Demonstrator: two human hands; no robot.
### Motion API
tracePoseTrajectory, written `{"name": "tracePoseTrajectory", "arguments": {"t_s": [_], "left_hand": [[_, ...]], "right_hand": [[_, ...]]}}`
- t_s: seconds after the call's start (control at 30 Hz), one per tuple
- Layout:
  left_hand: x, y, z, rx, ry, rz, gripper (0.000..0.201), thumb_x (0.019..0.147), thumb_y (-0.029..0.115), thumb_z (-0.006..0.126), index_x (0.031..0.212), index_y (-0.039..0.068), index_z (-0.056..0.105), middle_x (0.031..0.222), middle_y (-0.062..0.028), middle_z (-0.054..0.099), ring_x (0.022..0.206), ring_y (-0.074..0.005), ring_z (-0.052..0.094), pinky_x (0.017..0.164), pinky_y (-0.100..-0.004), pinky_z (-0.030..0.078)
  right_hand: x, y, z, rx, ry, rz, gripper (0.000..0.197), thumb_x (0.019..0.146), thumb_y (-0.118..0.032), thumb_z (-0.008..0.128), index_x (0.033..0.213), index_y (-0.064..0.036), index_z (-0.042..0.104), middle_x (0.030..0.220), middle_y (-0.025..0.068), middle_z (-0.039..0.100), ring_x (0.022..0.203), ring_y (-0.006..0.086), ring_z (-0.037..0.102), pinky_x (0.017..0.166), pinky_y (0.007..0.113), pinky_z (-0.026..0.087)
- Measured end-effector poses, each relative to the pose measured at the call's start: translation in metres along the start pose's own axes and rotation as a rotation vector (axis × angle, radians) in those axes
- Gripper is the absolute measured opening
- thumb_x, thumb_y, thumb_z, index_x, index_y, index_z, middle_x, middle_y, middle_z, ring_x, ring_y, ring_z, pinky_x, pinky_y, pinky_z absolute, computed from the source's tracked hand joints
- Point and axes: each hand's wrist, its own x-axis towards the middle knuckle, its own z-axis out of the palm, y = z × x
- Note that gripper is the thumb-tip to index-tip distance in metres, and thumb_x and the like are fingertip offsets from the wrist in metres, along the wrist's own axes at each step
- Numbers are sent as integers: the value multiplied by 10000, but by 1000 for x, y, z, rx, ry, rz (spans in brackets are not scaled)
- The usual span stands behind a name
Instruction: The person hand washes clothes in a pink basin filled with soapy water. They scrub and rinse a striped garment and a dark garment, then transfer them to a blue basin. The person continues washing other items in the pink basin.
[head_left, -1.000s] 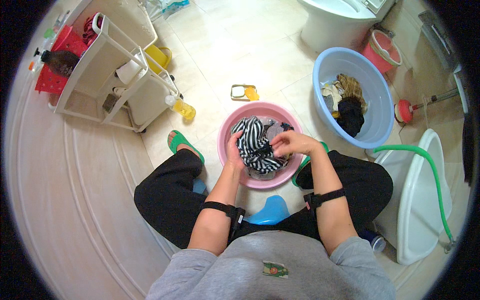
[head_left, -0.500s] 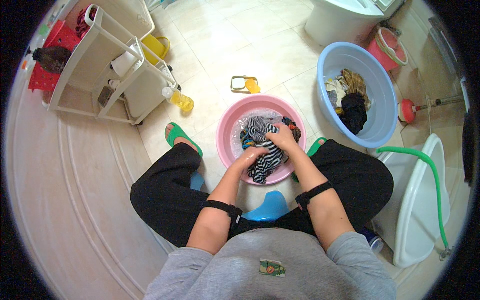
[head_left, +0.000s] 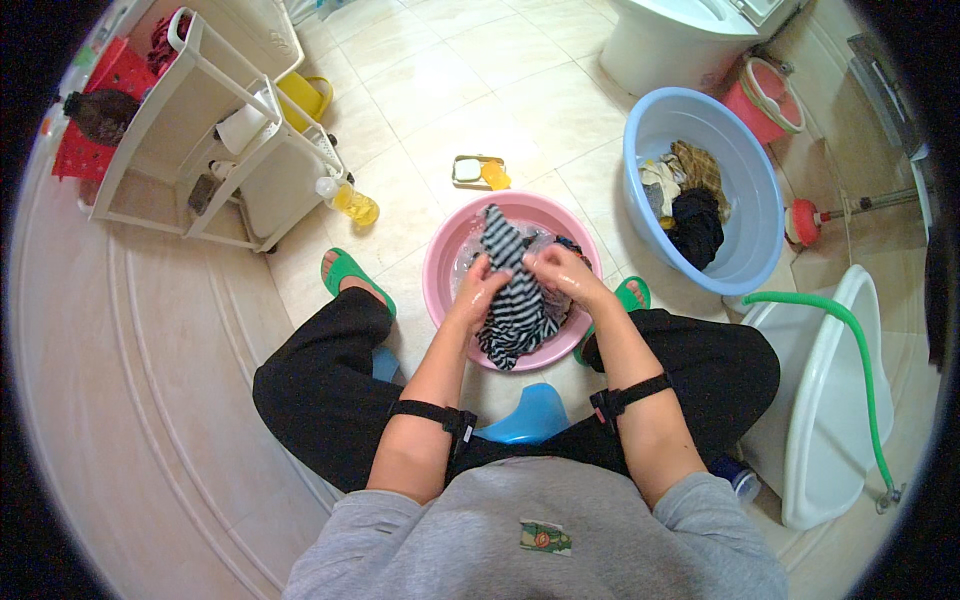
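Observation:
A black-and-white striped cloth [head_left: 513, 318], wet-looking, is raised partly out of a pink basin [head_left: 436, 245] between my feet. My left hand [head_left: 480, 292] grips its left edge, fingers bent around the fabric. On the other side, the closed fingers of my right hand [head_left: 563, 274] hold its right edge. One end of the cloth points up past my hands toward the far rim, while its lower part lies bunched at the near side. Sudsy water and darker patterned fabric show in the basin, partly covered by my right hand.
A blue tub [head_left: 755, 250] with clothes stands to the right, near a green hose [head_left: 850, 318]. Beyond the basin lies a soap dish [head_left: 467, 172]. A bottle of yellow liquid [head_left: 352, 204] stands beside the white shelf rack [head_left: 150, 222]. A blue stool [head_left: 527, 415] is beneath me.
The striped cloth has been lifted and stretched upward, its far end now narrow and raised. My left hand has moved up and turned; my right hand has shifted slightly.

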Motion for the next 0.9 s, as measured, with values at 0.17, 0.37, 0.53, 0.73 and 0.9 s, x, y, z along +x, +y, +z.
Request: {"name": "tracePoseTrajectory", "arguments": {"t_s": [0.17, 0.37, 0.53, 0.73, 0.9], "left_hand": [[-12, 4, 13, 497, -198, 120, 485, 830, 103, 728, 1273, 35, 544, 1118, -44, 623, 1028, -132, 578, 922, -281, 457], [-6, 11, -6, 485, -76, -67, 758, 755, 108, 812, 1411, 25, 443, 1107, -56, 616, 1002, -159, 602, 905, -274, 467], [-1, 11, -27, 388, 125, -93, 559, 773, 81, 797, 1274, -6, 564, 1006, -59, 685, 880, -144, 644, 813, -266, 504], [3, 17, -37, 223, 88, -8, 259, 793, 22, 753, 925, 113, 550, 886, -5, 644, 805, -111, 606, 706, -248, 474], [4, 26, -28, 53, -1, 11, 278, 768, -79, 682, 868, 124, 521, 859, 4, 639, 777, -111, 602, 681, -238, 468]], "right_hand": [[17, 7, 14, 440, 167, -185, 439, 867, -315, 721, 1142, 16, 635, 1055, 119, 669, 971, 178, 623, 856, 305, 486], [26, 7, 0, 540, 342, -207, 284, 934, -145, 621, 1192, -26, 610, 965, 38, 673, 841, 126, 623, 759, 264, 501], [28, 13, -16, 625, 437, -206, 239, 945, -155, 598, 1129, -5, 621, 923, 31, 649, 804, 121, 586, 726, 268, 475], [14, 8, -22, 328, 205, -159, 367, 908, -250, 672, 1171, 0, 622, 1008, 66, 673, 888, 142, 627, 784, 291, 500], [4, 11, -15, -523, 9, -79, 874, 617, -429, 868, 1313, 1, 563, 1229, 232, 634, 1152, 347, 611, 1013, 379, 449]]}}
